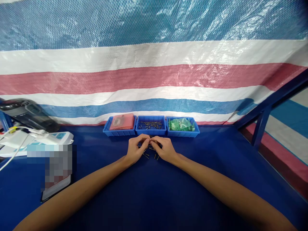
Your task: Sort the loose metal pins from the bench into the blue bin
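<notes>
My left hand (137, 149) and my right hand (166, 149) meet at the fingertips just in front of the middle blue bin (151, 132). Thumb and fingers of each are pinched together; whatever is between them is too small to make out. Beneath and around the fingertips lie several thin, dark and brass-coloured metal pieces (145, 156), like small drill bits or screws, partly hidden by my hands. More of these slender pieces (151, 124) lie jumbled inside the middle bin.
The left bin (119, 132) holds a reddish plastic packet (122, 122); the right bin (183, 133) holds green plastic bags (181, 124). At left are a power strip (60, 137), a dark bottle (31, 114) and a partly blurred phone (57, 187). A blue frame (261, 128) stands right.
</notes>
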Action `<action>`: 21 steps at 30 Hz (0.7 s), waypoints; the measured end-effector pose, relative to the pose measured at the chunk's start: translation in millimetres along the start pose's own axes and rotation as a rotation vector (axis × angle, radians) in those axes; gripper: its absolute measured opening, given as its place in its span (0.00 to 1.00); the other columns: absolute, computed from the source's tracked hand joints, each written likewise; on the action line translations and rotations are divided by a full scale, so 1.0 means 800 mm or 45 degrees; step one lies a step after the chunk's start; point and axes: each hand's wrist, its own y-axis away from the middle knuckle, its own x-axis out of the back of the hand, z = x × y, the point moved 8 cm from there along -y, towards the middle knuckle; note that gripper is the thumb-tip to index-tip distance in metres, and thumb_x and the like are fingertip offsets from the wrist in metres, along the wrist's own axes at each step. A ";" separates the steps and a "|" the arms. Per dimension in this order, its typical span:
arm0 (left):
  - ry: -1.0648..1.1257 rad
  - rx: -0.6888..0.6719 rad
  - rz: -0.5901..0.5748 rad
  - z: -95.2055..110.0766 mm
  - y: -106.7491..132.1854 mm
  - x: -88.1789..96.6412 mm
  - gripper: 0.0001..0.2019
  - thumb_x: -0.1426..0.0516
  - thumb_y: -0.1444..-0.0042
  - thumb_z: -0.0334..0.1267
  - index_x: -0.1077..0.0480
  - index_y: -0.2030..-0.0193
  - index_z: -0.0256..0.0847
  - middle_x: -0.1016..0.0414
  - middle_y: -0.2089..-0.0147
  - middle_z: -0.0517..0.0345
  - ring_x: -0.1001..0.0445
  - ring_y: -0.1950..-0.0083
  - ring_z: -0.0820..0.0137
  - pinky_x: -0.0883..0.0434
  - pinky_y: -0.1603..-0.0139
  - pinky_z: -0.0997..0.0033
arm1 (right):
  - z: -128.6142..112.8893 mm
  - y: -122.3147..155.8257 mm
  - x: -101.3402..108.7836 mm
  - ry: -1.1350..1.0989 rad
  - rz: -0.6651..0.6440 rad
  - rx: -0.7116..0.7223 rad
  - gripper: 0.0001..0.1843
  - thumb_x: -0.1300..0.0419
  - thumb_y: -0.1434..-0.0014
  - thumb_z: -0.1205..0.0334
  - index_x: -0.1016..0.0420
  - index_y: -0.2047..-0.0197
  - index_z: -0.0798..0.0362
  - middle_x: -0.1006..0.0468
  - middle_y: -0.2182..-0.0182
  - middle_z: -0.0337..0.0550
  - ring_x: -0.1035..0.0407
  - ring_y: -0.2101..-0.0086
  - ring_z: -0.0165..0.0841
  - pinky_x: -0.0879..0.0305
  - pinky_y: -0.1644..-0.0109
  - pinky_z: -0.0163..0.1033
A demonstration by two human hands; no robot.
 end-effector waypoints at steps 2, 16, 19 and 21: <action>0.001 -0.006 0.006 0.001 0.000 0.001 0.09 0.48 0.40 0.37 0.30 0.68 0.36 0.32 0.79 0.63 0.37 0.81 0.79 0.37 0.77 0.79 | 0.000 0.000 0.001 0.006 0.005 -0.001 0.09 0.47 0.37 0.63 0.26 0.64 0.55 0.30 0.79 0.37 0.37 0.78 0.27 0.40 0.70 0.33; -0.010 -0.018 0.004 0.000 0.001 0.001 0.09 0.48 0.39 0.37 0.29 0.66 0.36 0.32 0.79 0.64 0.36 0.81 0.79 0.37 0.76 0.79 | 0.000 0.000 0.009 0.030 0.074 -0.046 0.10 0.47 0.37 0.61 0.27 0.65 0.54 0.30 0.81 0.37 0.36 0.78 0.28 0.40 0.70 0.34; 0.001 -0.020 0.008 -0.001 0.002 0.001 0.09 0.48 0.39 0.38 0.29 0.65 0.36 0.32 0.79 0.64 0.36 0.80 0.79 0.36 0.76 0.79 | 0.000 0.001 0.011 0.026 0.093 -0.051 0.11 0.47 0.37 0.60 0.27 0.65 0.54 0.30 0.81 0.37 0.37 0.79 0.28 0.40 0.71 0.33; 0.001 -0.024 0.012 -0.001 0.002 0.001 0.09 0.48 0.39 0.38 0.29 0.65 0.36 0.31 0.79 0.63 0.36 0.80 0.79 0.36 0.75 0.79 | 0.001 0.001 0.011 0.024 0.099 -0.052 0.11 0.47 0.37 0.60 0.26 0.65 0.54 0.30 0.81 0.36 0.37 0.79 0.28 0.40 0.71 0.33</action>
